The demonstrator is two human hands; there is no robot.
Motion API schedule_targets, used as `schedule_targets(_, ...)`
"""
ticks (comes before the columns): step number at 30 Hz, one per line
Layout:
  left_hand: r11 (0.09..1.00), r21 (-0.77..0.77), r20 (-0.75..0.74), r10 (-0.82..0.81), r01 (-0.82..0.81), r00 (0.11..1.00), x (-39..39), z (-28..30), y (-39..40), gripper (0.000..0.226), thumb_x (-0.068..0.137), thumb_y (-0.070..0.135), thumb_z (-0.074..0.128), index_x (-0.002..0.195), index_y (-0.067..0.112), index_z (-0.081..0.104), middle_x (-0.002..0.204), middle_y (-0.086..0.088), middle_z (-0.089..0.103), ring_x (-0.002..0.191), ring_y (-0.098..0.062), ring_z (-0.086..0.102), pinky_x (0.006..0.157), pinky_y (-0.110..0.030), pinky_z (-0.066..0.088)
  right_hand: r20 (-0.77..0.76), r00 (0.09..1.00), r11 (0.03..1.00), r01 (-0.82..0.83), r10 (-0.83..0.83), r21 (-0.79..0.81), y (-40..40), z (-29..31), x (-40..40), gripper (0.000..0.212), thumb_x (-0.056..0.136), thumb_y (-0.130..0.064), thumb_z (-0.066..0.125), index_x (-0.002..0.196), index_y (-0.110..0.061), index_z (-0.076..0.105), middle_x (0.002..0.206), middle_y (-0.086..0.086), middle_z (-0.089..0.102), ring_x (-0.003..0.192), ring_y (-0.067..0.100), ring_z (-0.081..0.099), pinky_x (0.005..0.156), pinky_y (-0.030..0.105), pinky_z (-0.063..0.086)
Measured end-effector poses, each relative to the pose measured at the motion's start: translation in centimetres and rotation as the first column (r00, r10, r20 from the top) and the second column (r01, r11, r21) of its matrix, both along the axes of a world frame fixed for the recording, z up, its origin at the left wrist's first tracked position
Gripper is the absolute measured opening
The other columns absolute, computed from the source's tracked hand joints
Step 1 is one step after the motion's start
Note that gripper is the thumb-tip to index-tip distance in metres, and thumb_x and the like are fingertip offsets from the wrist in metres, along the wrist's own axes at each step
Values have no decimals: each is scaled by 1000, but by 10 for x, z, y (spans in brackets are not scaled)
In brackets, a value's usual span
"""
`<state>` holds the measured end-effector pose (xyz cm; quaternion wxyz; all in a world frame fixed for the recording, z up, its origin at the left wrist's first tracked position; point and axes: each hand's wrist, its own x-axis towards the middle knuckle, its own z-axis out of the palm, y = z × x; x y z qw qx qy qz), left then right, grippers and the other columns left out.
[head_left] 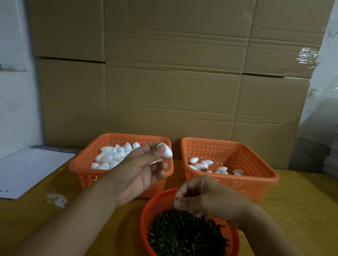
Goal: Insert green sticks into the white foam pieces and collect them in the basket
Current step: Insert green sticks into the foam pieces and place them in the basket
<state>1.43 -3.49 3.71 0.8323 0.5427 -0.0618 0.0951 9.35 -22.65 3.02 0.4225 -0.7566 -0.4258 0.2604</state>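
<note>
two hands raised — left [139,172] pinches foam piece [167,151], right [201,195] pinches green stick [176,198].

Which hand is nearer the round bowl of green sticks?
Right. The right hand hovers directly over the round bowl of green sticks, fingertips at the pile. The left hand is raised beyond it, pinching a white foam piece.

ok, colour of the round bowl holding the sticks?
Red-orange round bowl, perforated; clearest in the head view.

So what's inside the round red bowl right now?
A heap of green sticks fills the round red bowl. The right hand reaches in, hiding the back edge; the bottom is buried.
</note>
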Motion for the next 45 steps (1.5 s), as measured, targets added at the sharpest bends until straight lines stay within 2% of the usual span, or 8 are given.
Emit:
schedule_targets(5,991,-131,24,-7,10,1000,-1,2,1,39,80,2,67,118,9,63,94,-11,71,79,-17,70,70,-26,60,-52,999,999,2,0,32,1,-1,0,5,92,-10,69,94,-6,72,76,-1,69,69,7,65,66,18,54)
schedule_targets(11,984,-179,33,29,-22,999,0,1,1,34,74,-8,65,103,8,61,100,-16,73,92,-24,74,72,-27,60,-68,998,998,9,-5,56,1,-1,1,4,91,-6,68,93,-6,71,84,2,72,75,10,68,69,21,55)
schedule_targets(14,993,-101,34,71,-67,997,0,1,-1,31,73,-5,68,98,13,63,96,-10,71,87,-18,72,69,-26,59,-76,997,998,13,-8,62,1,-1,1,4,90,-6,69,91,-9,72,86,5,72,76,11,69,70,21,55)
schedule_targets(18,993,-61,30,100,-98,995,2,1,-1,40,73,-1,69,112,10,65,88,-6,69,75,-11,66,65,-20,55,-63,998,998,18,-15,53,1,-1,1,7,90,-5,68,90,-11,72,83,3,73,75,11,69,70,22,56)
schedule_targets(25,989,-95,-1,112,-111,994,3,-2,1,46,72,-3,68,118,4,65,100,-12,74,93,-18,73,76,-24,59,-49,999,999,25,-23,28,1,-1,0,12,93,-4,64,99,-8,73,89,6,71,77,11,67,71,21,55)
schedule_targets(28,992,-48,-5,120,-120,993,3,-1,1,43,77,9,70,120,9,68,106,-9,74,95,-16,72,76,-26,59,-56,998,999,34,-34,7,0,-1,0,17,95,-1,59,103,-6,73,88,4,68,77,10,65,72,20,55)
schedule_targets(33,990,-35,-35,132,-133,991,4,0,1,28,86,26,64,108,11,73,110,-6,74,92,-16,71,72,-24,57,-71,997,999,36,-38,-23,0,0,-2,20,97,-2,55,102,-9,72,87,2,64,76,7,63,73,19,55)
schedule_targets(45,986,-163,-31,19,-23,999,0,3,0,38,81,5,66,118,2,59,112,-17,73,101,-23,73,77,-27,60,-114,993,999,37,-37,-4,1,1,-3,15,97,0,56,104,-6,68,90,5,67,80,13,65,74,22,56)
